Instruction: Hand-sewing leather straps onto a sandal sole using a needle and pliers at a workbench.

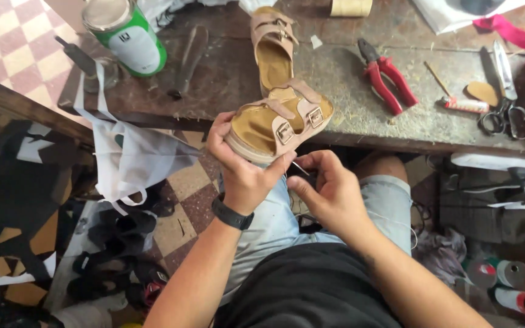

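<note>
Gripping a tan two-strap sandal (277, 124) at the bench (360, 115) edge, the left hand (244, 173) holds it, long axis running left-right, while the right hand (329, 188) pinches a needle (300, 168).

A worn, dusty grey surface (360, 115) spans twelve to three o'clock, above a red-and-cream checkered floor (7, 48) at ten o'clock.

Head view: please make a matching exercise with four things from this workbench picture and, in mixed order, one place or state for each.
Things:
1. sandal
2. pliers
3. can
4. scissors

Places or states:
A. far right of the bench
B. held by the left hand
C. red handles, lying on the bench middle
D. green, standing at the bench's left end

Pairs: 1-B, 2-C, 3-D, 4-A
</note>
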